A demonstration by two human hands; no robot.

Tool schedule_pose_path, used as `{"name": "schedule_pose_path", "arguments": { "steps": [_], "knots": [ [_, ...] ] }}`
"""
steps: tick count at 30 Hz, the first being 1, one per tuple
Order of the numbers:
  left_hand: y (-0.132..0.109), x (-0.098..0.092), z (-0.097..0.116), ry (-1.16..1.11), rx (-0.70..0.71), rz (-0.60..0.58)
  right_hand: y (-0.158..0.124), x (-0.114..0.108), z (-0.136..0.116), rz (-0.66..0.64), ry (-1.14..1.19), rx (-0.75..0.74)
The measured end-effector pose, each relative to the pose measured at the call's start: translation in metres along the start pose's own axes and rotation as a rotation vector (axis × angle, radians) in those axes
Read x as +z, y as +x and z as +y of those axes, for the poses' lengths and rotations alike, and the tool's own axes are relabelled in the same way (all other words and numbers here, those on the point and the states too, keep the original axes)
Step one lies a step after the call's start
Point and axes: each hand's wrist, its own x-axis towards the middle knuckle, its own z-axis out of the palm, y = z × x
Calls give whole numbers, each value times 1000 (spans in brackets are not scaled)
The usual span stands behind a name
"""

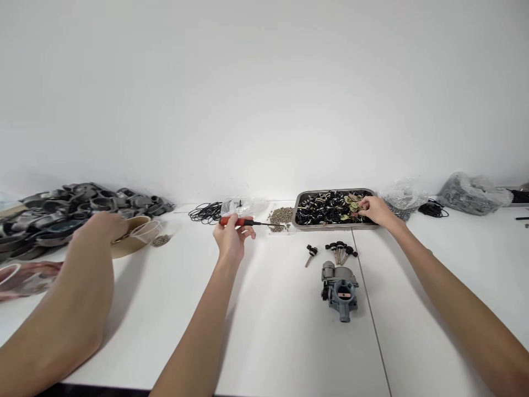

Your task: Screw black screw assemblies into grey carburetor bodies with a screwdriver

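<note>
My left hand (pixel 232 238) is closed round a screwdriver (pixel 236 221) with a red and black handle. Its shaft points right, and the tip is over a pile of small brass-coloured screws (pixel 281 216). At the right end of a metal tray (pixel 320 227), my right hand (pixel 373 210) pinches among flat brass-coloured plates (pixel 353 204); what is between the fingertips is hidden. Small black parts (pixel 320 208) fill most of the tray. Nearer me, a grey carburetor (pixel 342 292) rests on the table, with several black-topped pins (pixel 341 251) lying behind it.
At left, a co-worker's arm (pixel 82 275) reaches towards a tan container (pixel 136 242) beside heaped grey metal parts (pixel 82 207). Black rings (pixel 205 213) and plastic bags (pixel 475 193) line the wall. A table seam (pixel 370 306) runs right of the carburetor.
</note>
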Motion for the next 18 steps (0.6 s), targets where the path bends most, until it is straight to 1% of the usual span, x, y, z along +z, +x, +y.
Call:
{"name": "schedule_pose_path", "arguments": {
  "steps": [3,5,7,8,10,11,13,15,18],
  "knots": [
    [1,0,0,3,-3,-2,-3,-11,-7,34,19,-18],
    [1,0,0,5,-6,-6,-6,-24,-15,98,44,-14],
    [1,0,0,3,-6,-4,-10,-38,-25,123,177,0],
    [1,0,0,1,-5,-2,-12,-45,-30,98,291,9],
    [0,0,0,-2,-4,2,-18,-59,-42,-1,528,10],
    [0,0,1,-3,-6,2,-22,-66,-48,-49,613,0],
    [0,-1,1,-7,-6,1,-31,-75,-61,-124,708,-41],
    [1,-1,1,-17,-4,2,-43,-79,-73,-210,710,-87],
    [2,-1,0,-22,-3,6,-64,-78,-89,-356,567,-148]
  ]
}}
